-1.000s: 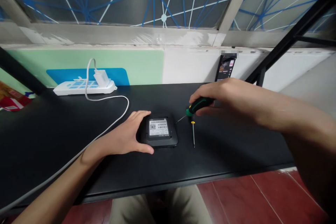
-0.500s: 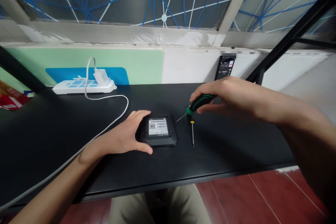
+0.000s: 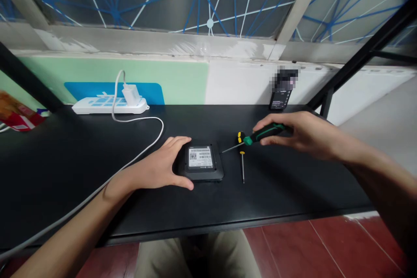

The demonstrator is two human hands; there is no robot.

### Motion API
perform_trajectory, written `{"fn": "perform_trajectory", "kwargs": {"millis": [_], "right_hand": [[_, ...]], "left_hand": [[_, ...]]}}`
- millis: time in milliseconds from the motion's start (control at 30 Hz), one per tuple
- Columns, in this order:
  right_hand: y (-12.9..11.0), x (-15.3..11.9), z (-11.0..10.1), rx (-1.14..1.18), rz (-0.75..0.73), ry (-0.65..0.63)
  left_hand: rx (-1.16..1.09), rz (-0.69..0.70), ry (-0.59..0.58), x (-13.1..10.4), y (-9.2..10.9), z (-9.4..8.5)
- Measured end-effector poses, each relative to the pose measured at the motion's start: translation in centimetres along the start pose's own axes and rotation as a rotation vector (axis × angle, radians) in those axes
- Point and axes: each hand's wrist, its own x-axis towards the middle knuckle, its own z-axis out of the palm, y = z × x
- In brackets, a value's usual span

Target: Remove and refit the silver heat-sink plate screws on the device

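Observation:
A flat black electronic device with a white QR-code label lies on the black table. My left hand braces it from the left, fingers at the far edge and thumb at the near edge. In my right hand is a green-and-black screwdriver, held low and slanting. Its tip meets the device's right edge; whether it sits in a gap there, I cannot tell. A second screwdriver, with a yellow-and-black handle, rests on the table right of the device, partly behind the green one.
A white power strip with a plugged-in charger stands at the back left. Its white cable runs past my left forearm. A phone leans on the wall at the back right. A red packet is far left.
My right hand has lowered and moved right, so the screwdriver lies flatter, its tip still at the device's right edge. The whole view has shifted slightly. My left hand keeps its hold.

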Motion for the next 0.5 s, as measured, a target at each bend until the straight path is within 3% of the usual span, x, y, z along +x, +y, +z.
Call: {"fn": "perform_trajectory", "kwargs": {"millis": [167, 433, 500], "right_hand": [[2.3, -2.4, 3.2, 0.169, 0.083, 0.015], [4.4, -5.7, 4.9, 0.310, 0.231, 0.266], [4.7, -6.0, 5.6, 0.333, 0.240, 0.393]], "left_hand": [[0.005, -0.021, 0.002, 0.0, 0.3, 0.0], [0.009, -0.026, -0.009, 0.0, 0.6, 0.0], [0.013, -0.025, -0.010, 0.0, 0.6, 0.0]]}}
